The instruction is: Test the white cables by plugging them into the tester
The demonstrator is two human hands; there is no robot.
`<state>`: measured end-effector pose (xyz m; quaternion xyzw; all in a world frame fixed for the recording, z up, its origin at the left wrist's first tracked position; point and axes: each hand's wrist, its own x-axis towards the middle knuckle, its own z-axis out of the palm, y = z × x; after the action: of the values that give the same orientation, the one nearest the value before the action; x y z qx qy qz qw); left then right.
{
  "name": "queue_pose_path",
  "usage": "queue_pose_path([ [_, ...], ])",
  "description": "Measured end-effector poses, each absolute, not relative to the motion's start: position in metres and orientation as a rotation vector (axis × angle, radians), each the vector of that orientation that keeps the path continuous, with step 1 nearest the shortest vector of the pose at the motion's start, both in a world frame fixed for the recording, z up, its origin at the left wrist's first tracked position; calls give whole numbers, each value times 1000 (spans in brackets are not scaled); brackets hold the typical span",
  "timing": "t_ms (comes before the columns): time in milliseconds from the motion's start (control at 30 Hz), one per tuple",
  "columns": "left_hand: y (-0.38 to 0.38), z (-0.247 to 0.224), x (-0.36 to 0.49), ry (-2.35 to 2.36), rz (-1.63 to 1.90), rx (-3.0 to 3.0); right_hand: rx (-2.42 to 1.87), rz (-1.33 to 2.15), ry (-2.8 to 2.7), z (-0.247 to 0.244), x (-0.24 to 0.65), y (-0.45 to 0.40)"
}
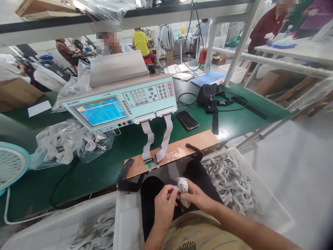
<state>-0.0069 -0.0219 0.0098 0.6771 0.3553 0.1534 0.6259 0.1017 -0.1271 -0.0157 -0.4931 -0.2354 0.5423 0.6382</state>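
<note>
Over my lap, both hands hold one coiled white cable (183,189). My right hand (196,195) grips the bundle. My left hand (163,203) pinches its loose end near the plug. Just beyond them lies a wooden board (197,140) with two connector sockets (152,162), fed by two grey ribbon cables (166,137) from a pale green tester (145,95) whose blue screen (101,111) is lit.
A white bin (270,205) of coiled cables stands at my right, another bin (65,225) at my left. A clear bag of cables (70,140), a phone (187,119), a black pouch (208,95) and a fan (11,165) lie on the green bench. Several people work behind.
</note>
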Motion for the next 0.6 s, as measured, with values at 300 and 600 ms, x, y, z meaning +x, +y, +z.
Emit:
queue_pose_path([
  [300, -25, 9, -4, 859, 616, 819, -1365, 888, -1364, 32, 101, -131],
  [600, -13, 3, -15, 830, 538, 709, -1494, 693, -1711, 26, 91, -105],
])
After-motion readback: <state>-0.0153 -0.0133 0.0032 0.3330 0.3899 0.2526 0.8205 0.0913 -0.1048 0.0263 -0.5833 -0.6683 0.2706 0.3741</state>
